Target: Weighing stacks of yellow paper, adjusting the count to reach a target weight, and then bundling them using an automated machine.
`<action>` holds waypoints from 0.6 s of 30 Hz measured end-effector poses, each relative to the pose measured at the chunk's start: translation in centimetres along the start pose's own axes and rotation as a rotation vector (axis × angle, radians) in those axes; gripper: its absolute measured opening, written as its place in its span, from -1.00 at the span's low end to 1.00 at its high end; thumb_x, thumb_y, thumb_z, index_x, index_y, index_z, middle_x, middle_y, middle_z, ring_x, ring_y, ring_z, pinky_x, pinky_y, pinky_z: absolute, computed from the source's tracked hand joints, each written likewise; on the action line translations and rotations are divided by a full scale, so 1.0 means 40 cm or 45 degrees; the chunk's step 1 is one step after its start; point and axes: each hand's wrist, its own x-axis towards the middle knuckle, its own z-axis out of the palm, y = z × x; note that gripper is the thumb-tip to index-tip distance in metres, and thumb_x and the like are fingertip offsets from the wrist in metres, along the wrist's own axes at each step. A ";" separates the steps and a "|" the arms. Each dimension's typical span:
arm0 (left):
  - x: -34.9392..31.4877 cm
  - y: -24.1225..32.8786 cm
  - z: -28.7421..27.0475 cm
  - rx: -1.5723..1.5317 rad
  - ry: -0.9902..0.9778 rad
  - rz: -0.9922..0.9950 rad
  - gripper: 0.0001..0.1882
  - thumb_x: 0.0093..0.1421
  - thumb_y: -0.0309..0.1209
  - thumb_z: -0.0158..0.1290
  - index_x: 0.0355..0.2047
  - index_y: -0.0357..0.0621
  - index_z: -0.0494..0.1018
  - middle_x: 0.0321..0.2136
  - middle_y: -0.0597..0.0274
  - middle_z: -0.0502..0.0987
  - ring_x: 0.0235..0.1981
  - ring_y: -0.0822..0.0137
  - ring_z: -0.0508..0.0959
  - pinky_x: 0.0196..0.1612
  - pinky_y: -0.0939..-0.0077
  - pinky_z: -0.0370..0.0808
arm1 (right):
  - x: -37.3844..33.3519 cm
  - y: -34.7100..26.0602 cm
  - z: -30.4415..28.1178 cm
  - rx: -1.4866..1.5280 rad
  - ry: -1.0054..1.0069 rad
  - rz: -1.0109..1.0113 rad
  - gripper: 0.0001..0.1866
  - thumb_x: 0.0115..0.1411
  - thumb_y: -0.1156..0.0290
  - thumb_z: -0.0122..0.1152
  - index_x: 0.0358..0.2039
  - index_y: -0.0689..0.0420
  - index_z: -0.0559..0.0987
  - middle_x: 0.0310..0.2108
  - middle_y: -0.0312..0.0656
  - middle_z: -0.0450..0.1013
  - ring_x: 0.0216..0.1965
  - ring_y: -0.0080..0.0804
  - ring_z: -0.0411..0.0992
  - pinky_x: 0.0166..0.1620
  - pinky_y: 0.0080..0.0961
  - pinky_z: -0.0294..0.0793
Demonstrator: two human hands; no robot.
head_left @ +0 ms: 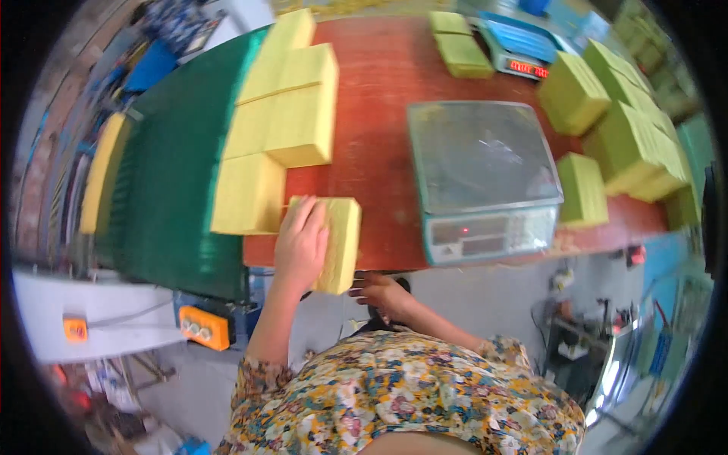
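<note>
The person's left hand has hold of a yellow rectangular block of layered, paper-like sheets, its fingers lying close together and bent over the block's upper left part; the thumb is hidden. This block is at the near edge of a red table, its near end reaching past that edge in the view — whether it rests on the tabletop or is lifted, I cannot tell.

The right hand is just beyond the table's near edge, to the right of the block, its fingers loosely extended and slightly apart, with nothing seen in its grasp. Its fingertips are by the block's near right corner; I cannot tell whether they touch.

To the left and farther off, a row of matching yellow blocks runs along the table beside a green conveyor belt. To the right is a flat-topped electronic scale with a grey metal plate; beyond it, at the far right, is a second scale with a blue tray. More yellow stacks crowd the table's right end. Near left, below the belt — an orange control box with round buttons.
</note>
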 end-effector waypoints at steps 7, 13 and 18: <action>-0.141 0.027 -0.011 0.239 0.090 -0.274 -0.48 0.24 -0.41 0.02 0.22 -0.21 0.28 0.22 -0.11 0.27 0.27 -0.07 0.25 0.32 0.03 0.15 | -0.046 -0.028 0.074 -0.068 -0.183 -0.211 -0.37 0.12 0.45 0.06 0.24 0.29 0.31 0.21 -0.08 0.32 0.22 -0.27 0.27 0.25 -0.36 0.23; -0.253 -0.195 0.082 -1.341 -0.042 -0.633 -0.54 0.35 -0.28 -0.04 0.21 -0.17 0.27 0.12 0.11 0.42 0.13 0.18 0.43 0.13 0.30 0.43 | -0.181 -0.173 0.162 -0.849 -0.077 -0.916 -0.52 0.27 0.28 0.13 0.18 0.16 0.41 0.31 0.01 0.16 0.36 -0.15 0.08 0.35 -0.25 0.03; 0.024 0.069 0.108 -2.066 0.035 -0.554 -0.48 0.32 -0.29 0.06 0.22 -0.20 0.25 0.10 0.14 0.42 0.06 0.33 0.47 0.04 0.38 0.52 | -0.284 -0.388 0.217 -1.426 0.335 -1.534 -0.56 0.23 0.31 0.17 0.11 0.13 0.48 0.30 0.06 0.17 0.34 0.08 0.08 0.34 -0.09 0.06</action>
